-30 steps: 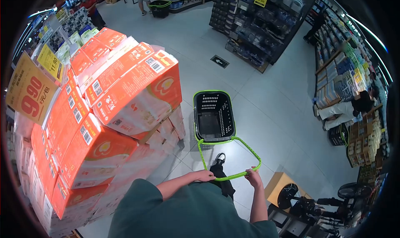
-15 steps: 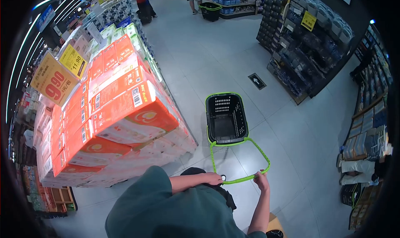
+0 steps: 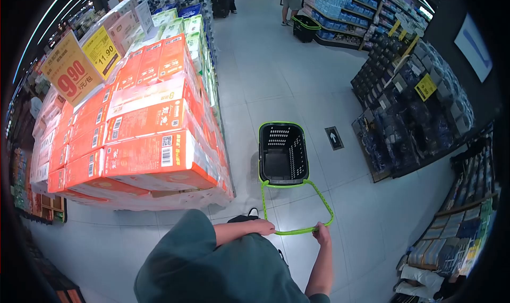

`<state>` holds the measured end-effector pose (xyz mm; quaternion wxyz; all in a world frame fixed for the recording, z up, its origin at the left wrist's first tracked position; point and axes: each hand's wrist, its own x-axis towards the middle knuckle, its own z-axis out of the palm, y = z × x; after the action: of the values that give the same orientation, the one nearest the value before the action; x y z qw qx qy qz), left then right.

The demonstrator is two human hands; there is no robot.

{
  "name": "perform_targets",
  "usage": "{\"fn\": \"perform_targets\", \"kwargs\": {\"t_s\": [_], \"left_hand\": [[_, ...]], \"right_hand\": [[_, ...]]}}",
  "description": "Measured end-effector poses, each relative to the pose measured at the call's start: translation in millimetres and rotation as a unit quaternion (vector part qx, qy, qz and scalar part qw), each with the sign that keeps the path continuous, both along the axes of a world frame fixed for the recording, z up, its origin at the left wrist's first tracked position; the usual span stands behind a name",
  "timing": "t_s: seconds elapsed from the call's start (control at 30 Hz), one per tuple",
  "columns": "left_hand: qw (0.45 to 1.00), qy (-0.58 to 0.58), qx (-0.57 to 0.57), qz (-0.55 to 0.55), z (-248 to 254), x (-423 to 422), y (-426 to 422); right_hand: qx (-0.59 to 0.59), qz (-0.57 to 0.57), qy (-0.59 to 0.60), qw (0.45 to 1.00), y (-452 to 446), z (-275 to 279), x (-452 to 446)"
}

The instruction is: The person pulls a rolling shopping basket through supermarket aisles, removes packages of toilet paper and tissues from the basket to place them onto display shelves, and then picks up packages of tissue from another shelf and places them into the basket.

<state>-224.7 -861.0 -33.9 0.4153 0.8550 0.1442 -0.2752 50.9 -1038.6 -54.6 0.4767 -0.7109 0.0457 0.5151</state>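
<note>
Stands beside orange packs (image 3: 146, 154) at left of frame, with the black basket (image 3: 283, 157) at centre
Already has its green handle (image 3: 297, 231) in both hands at lower centre, not yet released; presses left hand (image 3: 262, 227) fingers together against the bar, curls right hand (image 3: 322, 233) fingers round it; cannot tell the thumbs' hold

Pale grey floor tiles (image 3: 265, 80) with thin dark joints carry a black plastic basket with a green rim (image 3: 284, 159) at centre, a black plate with a white arrow (image 3: 334, 138) to its right, and a second black basket (image 3: 305, 32) at the upper right of centre; orange packs (image 3: 146, 157) are stacked at left.
</note>
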Motion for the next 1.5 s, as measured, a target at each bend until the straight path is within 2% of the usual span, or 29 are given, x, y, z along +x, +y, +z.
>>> {"fn": "perform_targets", "kwargs": {"t_s": [0.13, 0.37, 0.43, 0.47, 0.5, 0.57, 0.63, 0.7, 0.8, 0.83, 0.9, 0.93, 1.0, 1.17, 1.3, 1.4, 1.43, 1.5], "left_hand": [[0.999, -0.006, -0.025, 0.036, 3, 23, 41], [0.987, -0.048, -0.084, 0.129, -3, 46, 96], [0.98, -0.025, -0.092, 0.176, 12, 51, 107], [0.975, 0.013, -0.121, 0.186, 37, 54, 117], [0.972, 0.016, -0.125, 0.196, 24, 59, 121], [0.975, -0.053, -0.081, 0.199, -20, 71, 128], [0.967, -0.033, -0.101, 0.233, -23, 93, 145], [0.962, -0.03, -0.071, 0.261, -30, 115, 163], [0.95, -0.004, -0.059, 0.306, -30, 146, 193], [0.949, -0.002, -0.06, 0.309, -15, 154, 203], [0.922, 0.047, -0.065, 0.378, 14, 171, 223], [0.914, 0.028, -0.056, 0.401, 13, 183, 232], [0.898, 0.026, -0.037, 0.437, 12, 207, 245], [0.878, 0.026, 0.015, 0.478, -1, 237, 278], [0.857, -0.015, 0.018, 0.514, -3, 241, 306], [0.798, -0.041, -0.005, 0.602, -1, 238, 343], [0.794, -0.044, -0.013, 0.606, -7, 234, 352], [0.697, -0.079, 0.001, 0.713, -21, 220, 379]], "right_hand": [[-0.01, 0.035, 0.026, 0.999, 45, 3, 36], [0.003, 0.026, 0.043, 0.999, 113, 12, 83], [-0.002, 0.029, 0.047, 0.998, 137, 7, 98], [-0.005, 0.04, 0.063, 0.997, 147, 2, 108], [-0.011, 0.05, 0.079, 0.996, 155, -2, 116], [0.002, 0.059, 0.079, 0.995, 175, -12, 133], [0.023, 0.064, 0.079, 0.995, 201, -18, 154], [0.039, 0.085, 0.073, 0.993, 231, -22, 174], [0.058, 0.109, 0.077, 0.989, 277, -25, 199], [0.056, 0.113, 0.079, 0.989, 290, -27, 207], [0.061, 0.109, 0.165, 0.978, 322, -29, 224], [0.061, 0.118, 0.168, 0.977, 340, -23, 230], [0.015, 0.091, 0.103, 0.99, 370, -13, 239], [0.03, 0.144, 0.114, 0.982, 436, -23, 269], [0.024, 0.176, 0.062, 0.982, 493, -18, 268], [0.042, 0.172, 0.076, 0.981, 534, -31, 257], [0.044, 0.164, 0.096, 0.981, 545, -29, 251], [0.041, 0.169, 0.125, 0.977, 569, -22, 231]]}}
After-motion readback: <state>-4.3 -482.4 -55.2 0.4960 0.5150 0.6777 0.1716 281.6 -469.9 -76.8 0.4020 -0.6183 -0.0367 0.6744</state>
